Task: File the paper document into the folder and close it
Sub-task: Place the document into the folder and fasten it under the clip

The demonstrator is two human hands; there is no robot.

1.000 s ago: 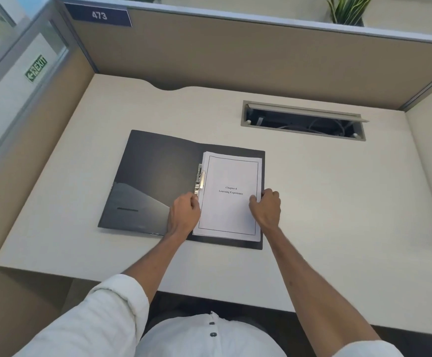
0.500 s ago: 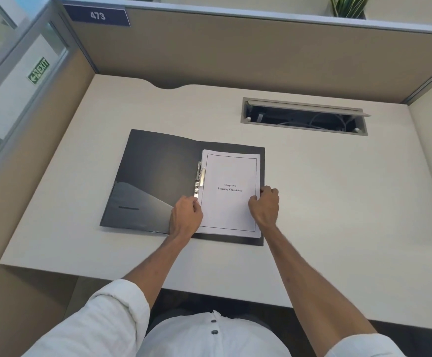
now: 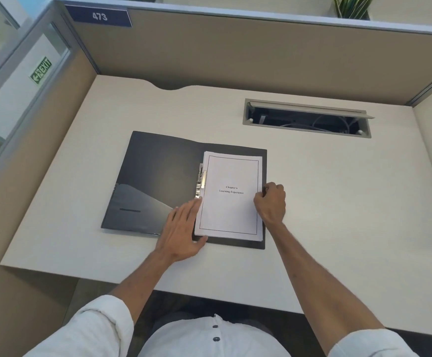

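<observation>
Lying open on the matte bench (image 3: 338, 202): black glossy folder (image 3: 158, 176) with white rectangular paper document (image 3: 230, 210); left hand (image 3: 184, 230) resting flat, fingers spread, beside it; right hand (image 3: 270, 202) curling closed at its edge.

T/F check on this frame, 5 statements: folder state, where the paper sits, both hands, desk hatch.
1. The black folder lies open on the desk. True.
2. The paper document lies on the folder's left flap. False: it lies on the right half, beside the metal clip.
3. The left hand lies flat with fingers spread at the paper's lower left edge. True.
4. The right hand is raised clear of the desk. False: it is curled at the paper's right edge.
5. The cable hatch in the desk is shut. False: its lid stands open, with cables showing.
</observation>
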